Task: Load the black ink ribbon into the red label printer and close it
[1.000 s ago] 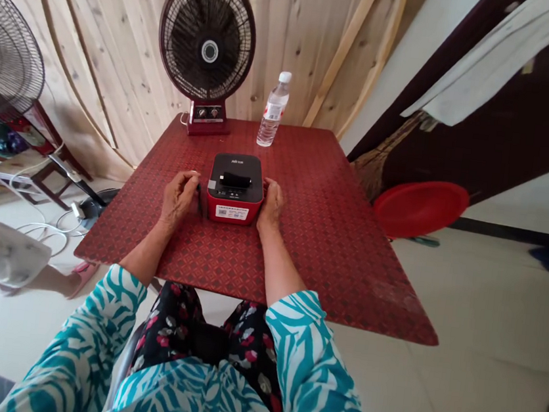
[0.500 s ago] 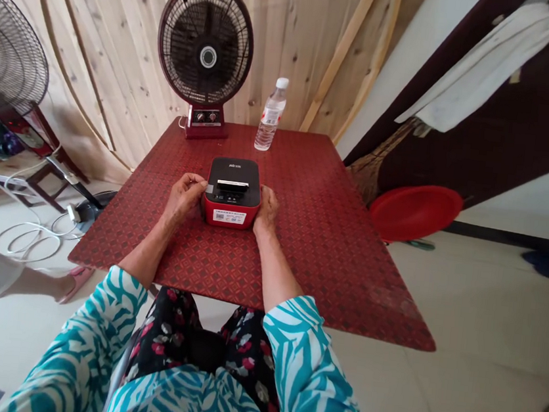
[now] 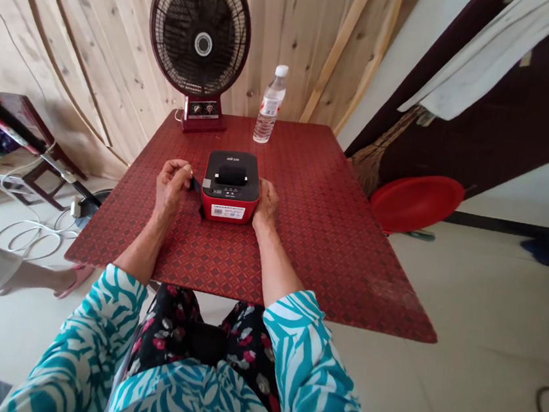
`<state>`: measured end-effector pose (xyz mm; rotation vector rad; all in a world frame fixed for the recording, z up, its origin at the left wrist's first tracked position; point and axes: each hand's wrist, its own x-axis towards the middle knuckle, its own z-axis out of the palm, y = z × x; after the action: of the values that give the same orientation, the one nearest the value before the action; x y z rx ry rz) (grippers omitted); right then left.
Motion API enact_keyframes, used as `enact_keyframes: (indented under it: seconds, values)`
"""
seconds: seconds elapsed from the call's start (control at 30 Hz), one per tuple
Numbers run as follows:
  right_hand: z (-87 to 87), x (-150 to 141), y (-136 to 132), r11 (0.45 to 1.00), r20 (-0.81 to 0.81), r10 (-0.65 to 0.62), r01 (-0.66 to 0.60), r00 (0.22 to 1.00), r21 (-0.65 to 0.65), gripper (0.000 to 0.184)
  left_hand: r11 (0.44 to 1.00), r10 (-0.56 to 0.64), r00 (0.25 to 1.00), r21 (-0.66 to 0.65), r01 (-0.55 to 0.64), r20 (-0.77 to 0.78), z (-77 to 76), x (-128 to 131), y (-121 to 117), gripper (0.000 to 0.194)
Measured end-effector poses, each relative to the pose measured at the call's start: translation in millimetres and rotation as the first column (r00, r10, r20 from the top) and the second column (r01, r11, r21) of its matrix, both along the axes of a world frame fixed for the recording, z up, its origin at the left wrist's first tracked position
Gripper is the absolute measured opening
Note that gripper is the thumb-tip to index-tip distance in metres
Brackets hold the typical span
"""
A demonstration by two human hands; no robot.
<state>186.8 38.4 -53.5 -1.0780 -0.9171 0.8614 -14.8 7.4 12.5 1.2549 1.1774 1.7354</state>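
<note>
A small red box-shaped device with a black top (image 3: 230,185) sits on the red patterned table (image 3: 310,236) in front of me. My left hand (image 3: 172,184) is at its left side, fingers pinched on a small black tab (image 3: 194,185) that sticks out from the device. Against the device's right side rests my right hand (image 3: 265,206), its fingers curled along the casing. A white label with a code faces me on the device's red front.
A dark red table fan (image 3: 199,39) and a clear water bottle (image 3: 268,106) stand at the table's far edge. A red basin (image 3: 416,201) lies on the floor at right. Another person's foot (image 3: 55,279) and white cables (image 3: 28,234) are at left.
My left hand moved from the device's top left corner out to its left side and now pinches the black tab. The view shifted slightly; my right hand stayed on the device.
</note>
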Motion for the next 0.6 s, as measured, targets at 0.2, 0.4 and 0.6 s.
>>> enact_keyframes:
  seconds: [0.2, 0.4, 0.6]
  values:
    - [-1.3, -0.1, 0.5, 1.000, -0.002, 0.004, -0.004, 1.000, 0.002, 0.038, 0.997, 0.060, 0.992, 0.061, -0.053, -0.108, -0.9, 3.6, -7.8, 0.026]
    - [-1.9, -0.7, 1.5, 1.000, -0.023, -0.012, 0.012, 1.000, 0.007, 0.037, 0.997, -0.076, 0.983, -0.034, 0.071, -0.167, -6.9, 7.0, -6.9, 0.028]
    - [-3.0, 0.0, 2.6, 1.000, -0.035, -0.019, 0.019, 0.999, 0.002, 0.039, 0.981, -0.158, 0.987, -0.112, 0.160, 0.027, -8.2, 7.3, -0.6, 0.029]
